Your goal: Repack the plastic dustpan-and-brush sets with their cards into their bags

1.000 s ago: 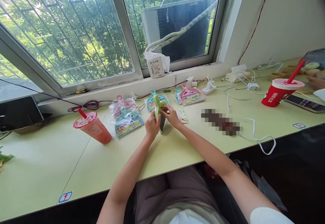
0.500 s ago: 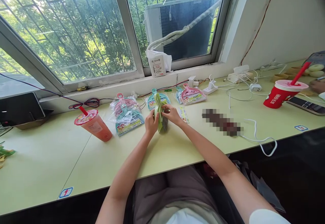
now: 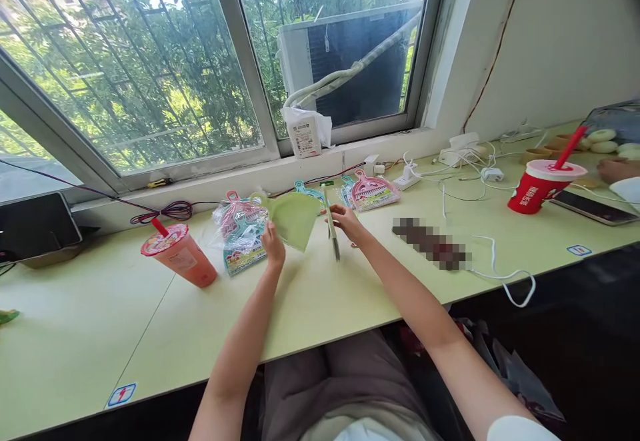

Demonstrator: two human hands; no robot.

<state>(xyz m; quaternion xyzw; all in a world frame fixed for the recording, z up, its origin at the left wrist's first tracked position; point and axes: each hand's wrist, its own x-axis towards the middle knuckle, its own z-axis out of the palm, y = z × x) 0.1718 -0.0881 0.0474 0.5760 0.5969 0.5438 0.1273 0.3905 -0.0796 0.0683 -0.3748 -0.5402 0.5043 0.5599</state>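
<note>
My left hand [image 3: 273, 246] is closed on the edge of a light green dustpan [image 3: 299, 220], which is raised above the table with its flat pan facing me. A short way to its right, my right hand [image 3: 349, 224] grips a small green hand brush [image 3: 331, 218], seen edge-on with dark bristles pointing down. Dustpan and brush are apart. Left of my left hand, pink and teal dustpan sets [image 3: 243, 238] lie in clear plastic. Behind my hands are a teal set [image 3: 310, 191] and a pink set [image 3: 374, 189] with printed cards.
A drink cup with a red straw [image 3: 183, 254] stands at left, and a red cup [image 3: 540, 188] at right beside a phone [image 3: 595, 206]. White cables and chargers [image 3: 465, 151] run along the sill. Another person's hand [image 3: 617, 169] shows at far right.
The green dustpan and brush, held together before, are now apart. My left hand has moved left with the dustpan, turning its flat side toward me; my right hand keeps the brush.
</note>
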